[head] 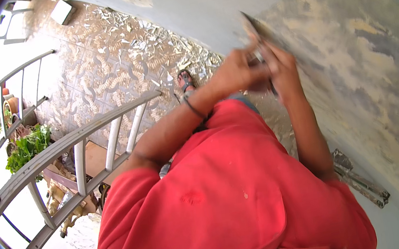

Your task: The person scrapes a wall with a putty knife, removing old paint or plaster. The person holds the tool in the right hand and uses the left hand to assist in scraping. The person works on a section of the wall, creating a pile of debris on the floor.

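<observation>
My left hand (243, 69) and my right hand (280, 62) meet in front of the wall, both blurred. They are closed around a flat-bladed metal tool, a scraper or trowel (255, 25), whose dark blade points up and away, its edge at the wall. The fingers hide most of its handle, and which hand bears more of it cannot be told. Beside the blade, the grey painted wall (212, 2) has a large stripped patch (372, 40) of mottled beige and grey. A dark band circles my left wrist.
Pale paint flakes (193, 57) litter the patterned tiled floor (98, 70) along the wall's foot, near my sandalled foot (186, 80). An aluminium ladder (71, 143) stands on the left, with leafy plants (29, 148) beyond it. A white box (62, 12) lies farther off.
</observation>
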Available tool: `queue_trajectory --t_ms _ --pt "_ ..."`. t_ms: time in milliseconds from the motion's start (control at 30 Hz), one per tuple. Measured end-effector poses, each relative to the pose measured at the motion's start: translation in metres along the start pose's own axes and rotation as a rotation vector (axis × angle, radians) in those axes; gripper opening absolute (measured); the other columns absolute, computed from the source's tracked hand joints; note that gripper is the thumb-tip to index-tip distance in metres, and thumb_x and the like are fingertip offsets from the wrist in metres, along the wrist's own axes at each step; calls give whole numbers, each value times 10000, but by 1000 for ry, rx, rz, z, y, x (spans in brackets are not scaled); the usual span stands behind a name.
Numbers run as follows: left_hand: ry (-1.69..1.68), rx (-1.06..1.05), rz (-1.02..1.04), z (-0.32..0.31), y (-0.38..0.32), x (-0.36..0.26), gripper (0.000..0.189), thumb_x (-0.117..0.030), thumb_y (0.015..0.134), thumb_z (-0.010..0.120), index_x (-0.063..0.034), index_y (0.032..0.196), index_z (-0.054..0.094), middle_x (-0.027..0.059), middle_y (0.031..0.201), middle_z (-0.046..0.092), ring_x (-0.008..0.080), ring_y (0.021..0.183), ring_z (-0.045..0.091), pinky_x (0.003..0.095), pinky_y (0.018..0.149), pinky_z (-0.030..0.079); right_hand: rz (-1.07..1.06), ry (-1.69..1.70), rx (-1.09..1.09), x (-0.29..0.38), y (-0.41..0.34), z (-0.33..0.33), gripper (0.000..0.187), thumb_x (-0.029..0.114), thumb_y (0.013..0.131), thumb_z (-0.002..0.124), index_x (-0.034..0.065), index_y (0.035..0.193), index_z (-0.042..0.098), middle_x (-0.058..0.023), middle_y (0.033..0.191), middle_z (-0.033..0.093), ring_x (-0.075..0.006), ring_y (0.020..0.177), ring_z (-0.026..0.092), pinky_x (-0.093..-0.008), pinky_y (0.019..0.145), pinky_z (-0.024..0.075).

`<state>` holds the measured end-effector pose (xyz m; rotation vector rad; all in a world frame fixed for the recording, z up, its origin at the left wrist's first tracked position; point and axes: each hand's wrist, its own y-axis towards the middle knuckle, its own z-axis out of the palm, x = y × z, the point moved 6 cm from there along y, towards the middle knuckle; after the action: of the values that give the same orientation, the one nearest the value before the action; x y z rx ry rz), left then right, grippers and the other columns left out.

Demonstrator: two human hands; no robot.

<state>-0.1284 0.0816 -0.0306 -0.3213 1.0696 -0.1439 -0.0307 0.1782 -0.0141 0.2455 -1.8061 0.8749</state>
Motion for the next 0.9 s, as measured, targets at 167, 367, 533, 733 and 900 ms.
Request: queue_trajectory --t_ms 167,367,533,733,900 --pt "26 -65 -55 -32 -7 22 891 -457 983 834 100 1588 494 95 942 731 136 852 698 310 710 561 -86 -63 -43 -18 -11 26 418 183 1136 554 -17 1485 666 66 780 550 -33 686 462 -261 595 420" --pt "178 150 -27 1 -17 28 1063 -486 958 829 85 1685 304 264 1350 702 212 1040 712 361 1011 545 126 66 -105 -40 -59 -2 444 164 1165 529 39 1588 583 55 695 523 -23 520 412 -247 452 333" --pt "226 150 156 18 -2 42 1136 -557 921 837 89 1686 300 286 1440 642 262 1060 745 376 1023 544 73 16 -145 -34 -71 -18 443 163 1170 524 39 1593 575 36 657 514 -48 468 401 -256 426 344" --pt "188 98 26 -2 9 55 1127 -541 919 848 84 1687 309 212 995 760 231 906 726 347 900 554 -42 -74 -147 -44 -51 -12 430 163 1165 524 27 1564 608 43 696 542 -46 515 433 -254 455 368" --pt "248 68 93 12 -1 59 1137 -555 918 844 67 1698 299 208 907 724 189 817 674 367 824 544 -14 -5 -168 -52 -56 -14 421 149 1160 535 29 1555 621 47 738 582 -38 571 470 -245 487 380"
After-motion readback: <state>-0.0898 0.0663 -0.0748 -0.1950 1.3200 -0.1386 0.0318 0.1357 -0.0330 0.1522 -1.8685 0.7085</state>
